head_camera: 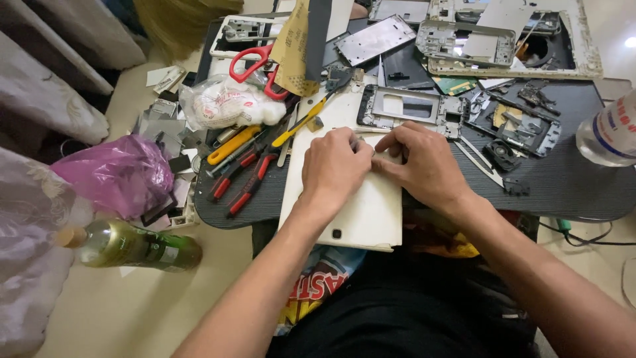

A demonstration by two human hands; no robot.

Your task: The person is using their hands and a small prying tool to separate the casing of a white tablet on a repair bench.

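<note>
Head view, single frame. Work surface: dark ribbed tray (570, 185) crowded with stripped device parts.

A white tablet back cover (361, 215) is laid face down at the centre, its near edge hanging over the tray's 6 o'clock rim toward the lap. Both hands are pressed together on its upper part. The left hand (333, 169) is seen curled narrow, knuckles up, fingertips tucked at the cover's middle. The right hand (424, 166) is laid flat beside it at 3 o'clock, fingers narrow and meeting the left. Whether a small part is pinched between them cannot be told; the contact point is hidden.

Surroundings: a metal mid-frame (411, 107) just beyond the hands at 12 o'clock; a yellow-handled tool (301, 124) and red-handled tools (242, 174) at 10 o'clock; red scissors (255, 66) and a white plastic bag (222, 103) further out at 11 o'clock; a clear water bottle (609, 132) at 3 o'clock; a green bottle (136, 245) on the floor at 8 o'clock.

Risks, as judged:
- The cover may tip off the rim if pressure is shifted toward its overhanging edge.
- The thin panel may be cracked or bent by concentrated fingertip force.
- Loose screws and fragments close by at 2 o'clock may be swept off by the right forearm.
- The water bottle could be knocked onto the exposed electronics by an elbow.
</note>
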